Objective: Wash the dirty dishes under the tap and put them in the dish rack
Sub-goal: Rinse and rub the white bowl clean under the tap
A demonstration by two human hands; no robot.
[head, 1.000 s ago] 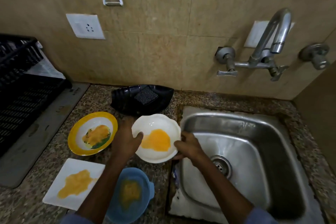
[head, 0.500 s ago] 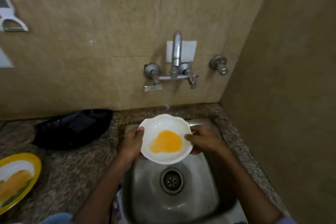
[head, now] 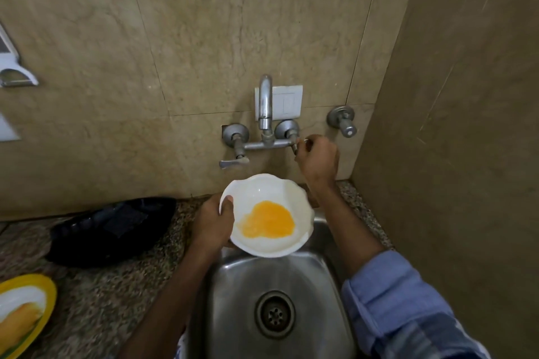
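Observation:
A white scalloped bowl (head: 268, 198) smeared with orange sauce hangs over the steel sink (head: 280, 280), below the tap spout (head: 265, 102). My left hand (head: 213, 224) grips the bowl's left rim, thumb inside. My right hand (head: 316, 159) is up at the wall, its fingers curled round the tap's right handle (head: 295, 145). No water shows at the spout. The dish rack is out of view.
A black dish (head: 113, 227) lies on the granite counter left of the sink. A yellow-rimmed dirty plate (head: 26, 312) sits at the lower left edge. The tap's left lever (head: 233, 162) points down-left. A tiled side wall (head: 452, 154) closes the right.
The bowl was carried from the counter to over the sink. My right hand let go of its rim and rose to the tap's right handle; the left hand holds the bowl alone.

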